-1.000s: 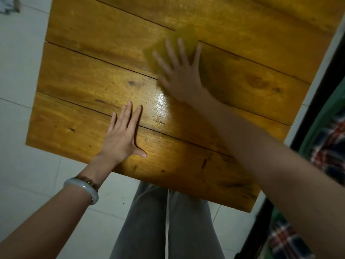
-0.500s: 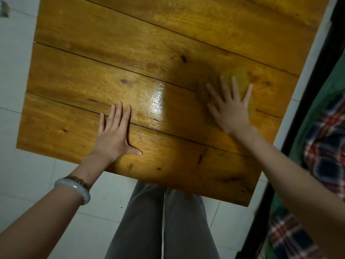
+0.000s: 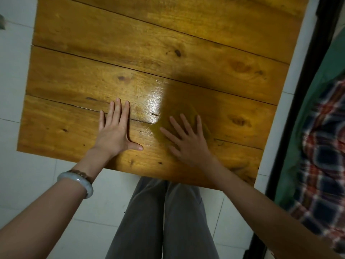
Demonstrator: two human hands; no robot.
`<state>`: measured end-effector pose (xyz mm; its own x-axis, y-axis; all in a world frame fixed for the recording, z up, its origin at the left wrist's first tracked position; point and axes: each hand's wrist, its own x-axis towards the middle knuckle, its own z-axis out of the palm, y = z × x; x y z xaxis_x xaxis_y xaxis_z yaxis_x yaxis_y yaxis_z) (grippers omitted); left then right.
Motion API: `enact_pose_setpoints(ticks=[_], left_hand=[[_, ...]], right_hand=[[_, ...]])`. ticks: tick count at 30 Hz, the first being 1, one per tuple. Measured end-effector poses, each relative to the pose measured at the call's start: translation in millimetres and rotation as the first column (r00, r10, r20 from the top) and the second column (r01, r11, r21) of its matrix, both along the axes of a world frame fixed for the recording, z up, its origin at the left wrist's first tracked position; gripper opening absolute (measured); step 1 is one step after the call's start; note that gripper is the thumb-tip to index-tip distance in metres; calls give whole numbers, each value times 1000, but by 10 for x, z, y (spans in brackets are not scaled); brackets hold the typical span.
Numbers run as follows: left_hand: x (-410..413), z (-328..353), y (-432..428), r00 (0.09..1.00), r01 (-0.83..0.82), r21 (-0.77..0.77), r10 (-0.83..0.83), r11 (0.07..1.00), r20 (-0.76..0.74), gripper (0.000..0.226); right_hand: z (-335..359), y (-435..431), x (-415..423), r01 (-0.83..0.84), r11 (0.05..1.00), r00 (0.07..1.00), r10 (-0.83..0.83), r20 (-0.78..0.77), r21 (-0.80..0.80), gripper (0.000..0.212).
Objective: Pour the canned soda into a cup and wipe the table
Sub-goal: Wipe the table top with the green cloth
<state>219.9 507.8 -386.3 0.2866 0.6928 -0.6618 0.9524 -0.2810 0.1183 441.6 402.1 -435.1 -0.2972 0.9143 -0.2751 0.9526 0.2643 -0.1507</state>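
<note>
Head view: both hands flat, right hand (image 3: 188, 143) pressing yellow cloth (image 3: 203, 126), left hand (image 3: 113, 133) on table (image 3: 130, 53)

The right hand (image 3: 188, 141) is sweeping the yellow cloth (image 3: 203, 126) back across the desk (image 3: 130, 43), from the far middle planks out toward the right edge and now in to the near plank, ending up close beside the left hand (image 3: 113, 133).

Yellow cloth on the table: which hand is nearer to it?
Right. The right hand lies flat on the yellow cloth, fingers spread over it. The left hand lies flat on the wooden table beside it, apart from the cloth.
</note>
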Motion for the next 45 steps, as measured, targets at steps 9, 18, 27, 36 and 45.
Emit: enact_pose_setpoints(ticks=[9, 18, 27, 36, 45], left_hand=[[-5, -23, 0, 1000, -6, -3, 6, 1000, -5, 149], [-6, -32, 2, 1000, -14, 3, 14, 1000, -10, 150], [117, 27, -5, 965, -202, 15, 197, 979, 172, 120], [1048, 138, -268, 730, -399, -77, 367, 914, 577, 52], [1748, 58, -247, 463, -750, -293, 787, 593, 409, 50]], right_hand=[[23, 723, 918, 593, 805, 798, -592, 116, 32, 60], [-50, 876, -452, 255, 965, 967, -254, -28, 65, 59], [-26, 27, 201, 539, 842, 842, -539, 23, 25, 55], [323, 157, 331, 846, 527, 481, -823, -303, -87, 55], [393, 175, 878, 900, 170, 26, -940, -340, -401, 35]])
